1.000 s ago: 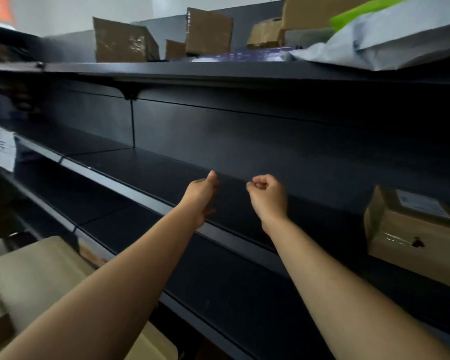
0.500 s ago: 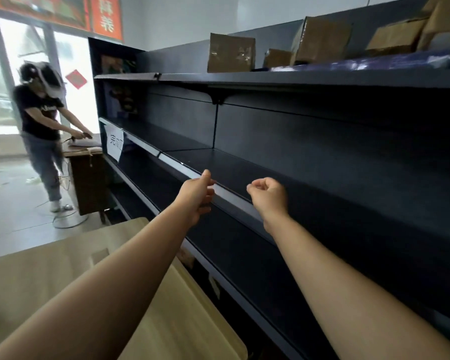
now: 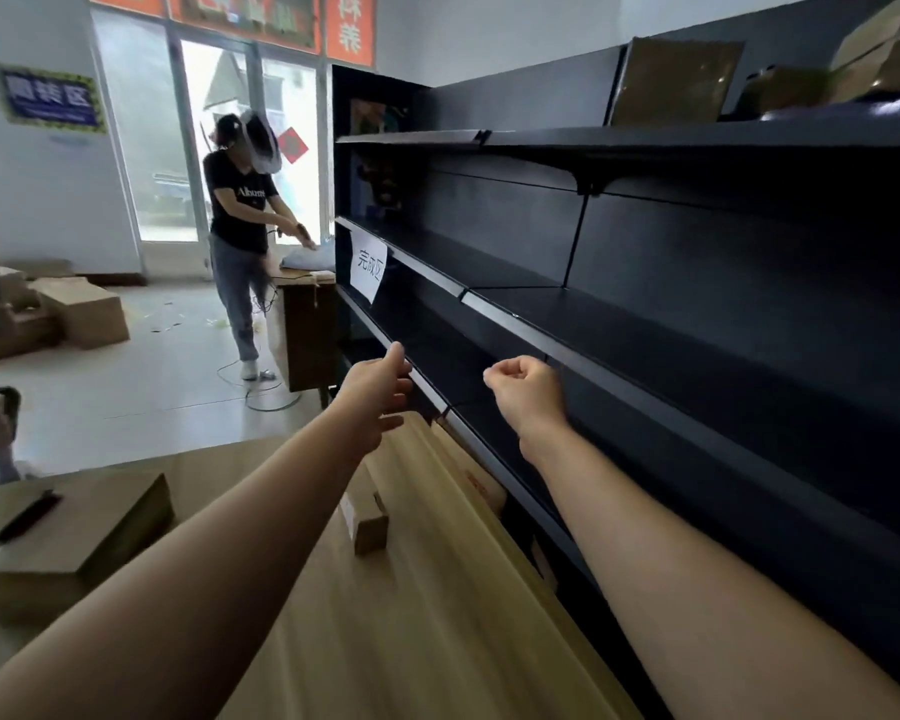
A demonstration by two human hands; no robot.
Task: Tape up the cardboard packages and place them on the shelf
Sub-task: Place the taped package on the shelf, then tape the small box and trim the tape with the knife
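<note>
Left hand (image 3: 380, 389): raised in front of the shelf's lower front edge, thumb up, fingers loosely bent, holding nothing.
Right hand (image 3: 526, 389): level with the left and apart from it, fingers curled into a fist with nothing in it, just off the front edge of the shelf (image 3: 697, 345).
Small package (image 3: 370, 530): a little cardboard box below the left forearm, on the table (image 3: 437, 615) near the edge that faces the shelf.
Flat package (image 3: 74, 527): a broad cardboard box at the table's far left edge, with a dark pen (image 3: 28, 514) lying on its top.
Shelved packages (image 3: 674, 80): several cardboard boxes stand on the top board; the middle boards in view carry only a paper sign (image 3: 369, 266) hung at the left end.
Tape: none in view.
Step in hand: as I judge it, fetching the next package from the table.
Doing it well: open the fist and lower both hands to the small package. Take it by its two long sides and keep the flaps uppermost so the seam can be taped flat. Check the flaps meet before taping.
Farther out: another person (image 3: 237, 220) works at a desk by the glass door, and more boxes (image 3: 87, 311) sit on the floor.
</note>
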